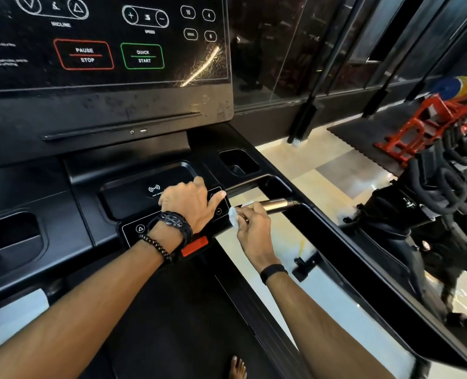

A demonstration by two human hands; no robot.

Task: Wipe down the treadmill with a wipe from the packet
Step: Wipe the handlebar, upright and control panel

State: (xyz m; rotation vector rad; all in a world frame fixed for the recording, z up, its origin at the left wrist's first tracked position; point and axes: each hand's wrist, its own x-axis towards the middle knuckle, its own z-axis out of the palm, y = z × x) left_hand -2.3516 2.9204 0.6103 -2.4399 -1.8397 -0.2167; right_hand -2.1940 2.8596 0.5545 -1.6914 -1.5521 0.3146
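Observation:
The black treadmill console (103,110) fills the upper left, with its control deck (133,187) below it. My right hand (254,228) grips a white wipe (233,216) wrapped round the metallic pulse-grip bar (277,205) at the deck's right side. My left hand (191,203) rests on the small button panel beside the charging tray (133,192), its fingers relaxed and thumb pointing right toward the wipe. The wipe packet is out of sight.
A red safety clip (194,246) sits under my left wrist. Cup wells lie at the far left (10,242) and right (237,162) of the deck. The black side rail (363,258) runs to the lower right. Spin bikes (440,198) and a red weight rack (423,124) stand to the right.

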